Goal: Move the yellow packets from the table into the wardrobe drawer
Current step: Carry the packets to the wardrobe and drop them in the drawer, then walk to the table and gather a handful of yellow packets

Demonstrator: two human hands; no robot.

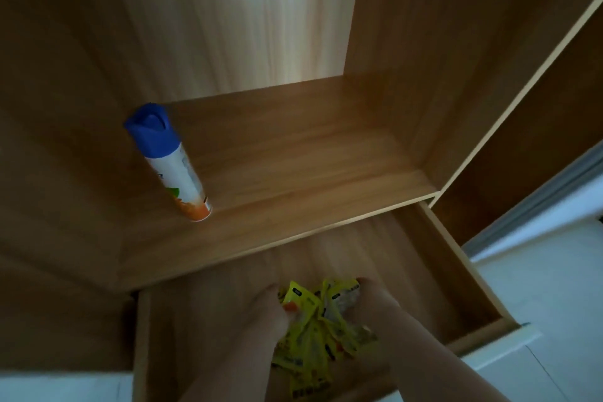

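1. The wardrobe drawer (456, 268) is standing pulled out beneath a wooden shelf (310, 166). Its right wall and front right corner are showing plainly, and its left wall is running down toward the bottom of the view.
2. The yellow packets (318, 323) are bunching in a loose, crumpled heap over the drawer's floor. They are lying nearer its front edge than its back, roughly midway between the left and right walls. Whether the lowest ones are touching the wood I cannot tell.
3. The left hand (266, 313) is pressing into the left side of the heap, with the back of the hand facing up and the fingers bending down among the packets.
4. The right hand (375, 302) is gripping the right side, its fingertips curling over the topmost packets at the far end of the heap.
5. Both hands are holding the packets clamped between them, and both forearms are reaching in over the drawer's front edge.
6. A spray can (169, 160) with a blue cap and a white and orange body is standing upright on the shelf. It is near the shelf's left edge and toward its front edge, well apart from the packets.
7. A pale floor (548, 297) is showing beyond the drawer's right wall.
8. The light is dim and the picture soft, so the print on the packets is not reading clearly.
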